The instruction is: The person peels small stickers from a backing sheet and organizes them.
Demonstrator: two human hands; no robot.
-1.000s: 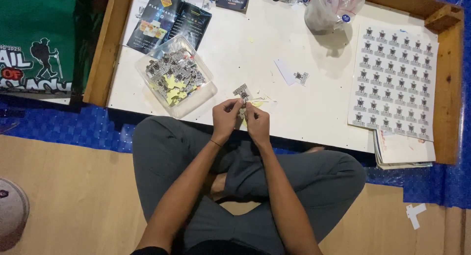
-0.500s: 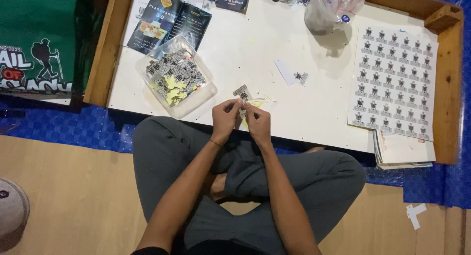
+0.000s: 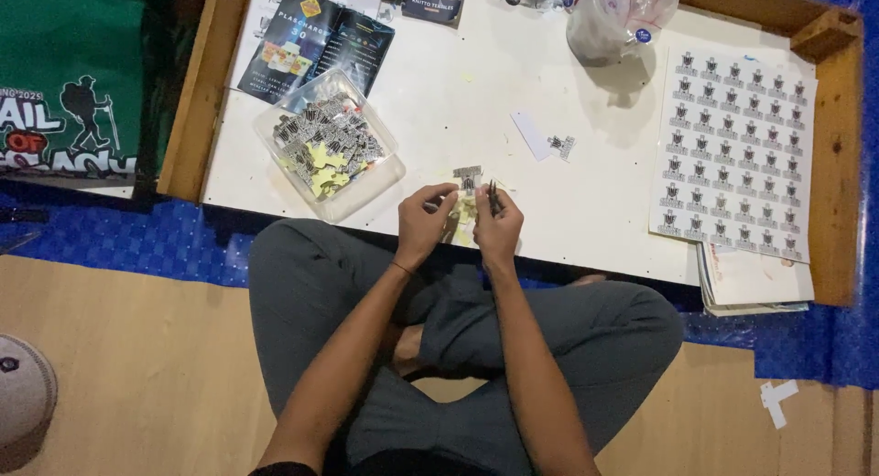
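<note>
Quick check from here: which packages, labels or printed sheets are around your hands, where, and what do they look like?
Sticker sheet: right side of the table, white, rows of small dark stickers.
Clear tub: left of the hands, square, holding dark cut stickers and yellow backing scraps.
Dark brochure: behind the tub, glossy, coloured pictures.
Plastic bag: far edge, clear, crumpled.
Small sticker: held between left hand and right hand.

A clear tub point(image 3: 330, 146) of cut stickers sits on the white worktop point(image 3: 458, 101). A printed sticker sheet point(image 3: 737, 151) lies far right, dark leaflets point(image 3: 316, 41) and a plastic bag point(image 3: 618, 18) along the back edge.
</note>
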